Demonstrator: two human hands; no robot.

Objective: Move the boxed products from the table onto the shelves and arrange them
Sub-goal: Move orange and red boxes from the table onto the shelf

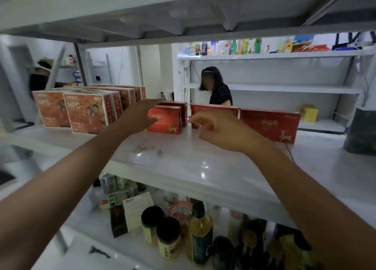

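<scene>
The arranging step is judged to be in hand: the boxes are already standing on the glossy white shelf board (183,163), and no counter is seen in this view. The small red carton with a gold deer print (164,120) is taken as the landmark. It stands upright near the middle of the board, and a second red carton of the same kind (181,106) is set close behind it. To its left the orange cartons marked NFC (87,112) are lined in rows; to its right, after a narrow gap, two wider red deer cartons (213,111) (270,125) stand side by side. The left grip (140,115) is released, with the fingers stretched flat at the upper left corner of the landmark carton; contact seems likely, but the blur does not allow to be sure. The right grip (219,131) is held just right of the landmark carton, in front of the nearer wide carton, with fingers loosely curled and nothing seen between them. For the next move, a push of the landmark carton toward its neighbours is probably required, so that the gap is closed and the fronts are made level.
</scene>
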